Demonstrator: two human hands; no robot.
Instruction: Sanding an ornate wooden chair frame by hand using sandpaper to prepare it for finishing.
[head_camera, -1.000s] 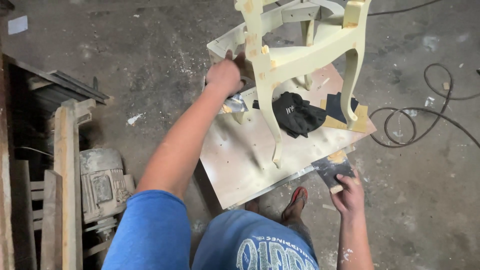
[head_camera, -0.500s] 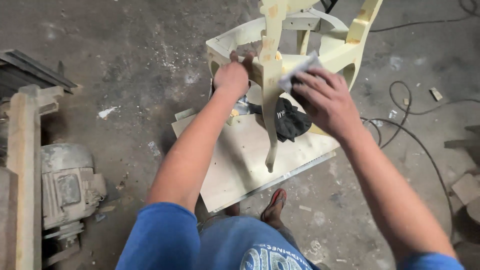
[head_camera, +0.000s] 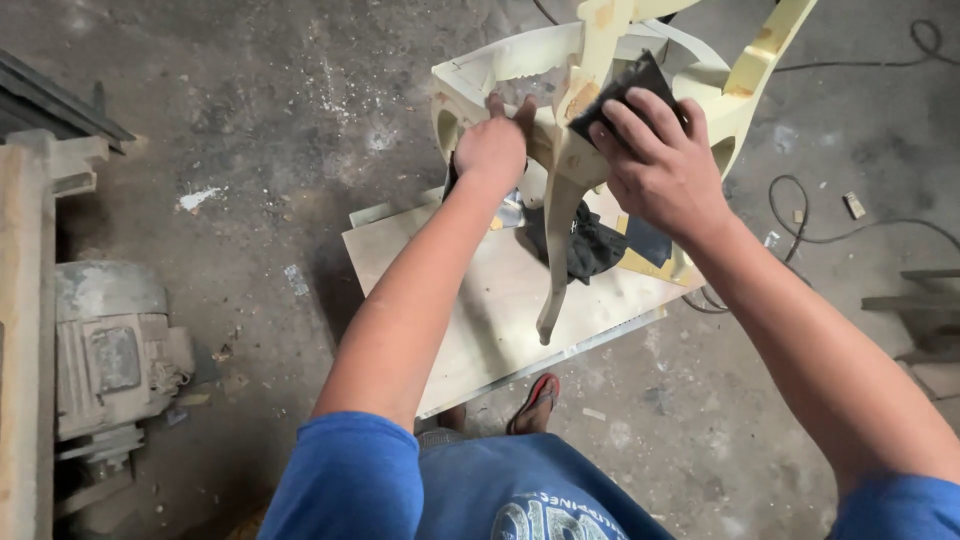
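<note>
A cream-coloured carved chair frame (head_camera: 560, 215) lies upside down on a pale board (head_camera: 480, 310), its curved legs pointing up and toward me. My left hand (head_camera: 492, 148) grips the frame's rail beside one leg. My right hand (head_camera: 660, 165) presses a dark sheet of sandpaper (head_camera: 625, 88) against the top of that leg. A black cloth (head_camera: 590, 250) lies on the board under the frame.
An old electric motor (head_camera: 110, 350) sits at the left beside wooden planks (head_camera: 25, 330). A black cable (head_camera: 850, 235) snakes over the concrete floor at the right. My foot in a red sandal (head_camera: 535, 400) is by the board's near edge.
My right hand came up from the board's near corner with the sandpaper and now presses it on the chair leg. The left hand stayed on the frame.
</note>
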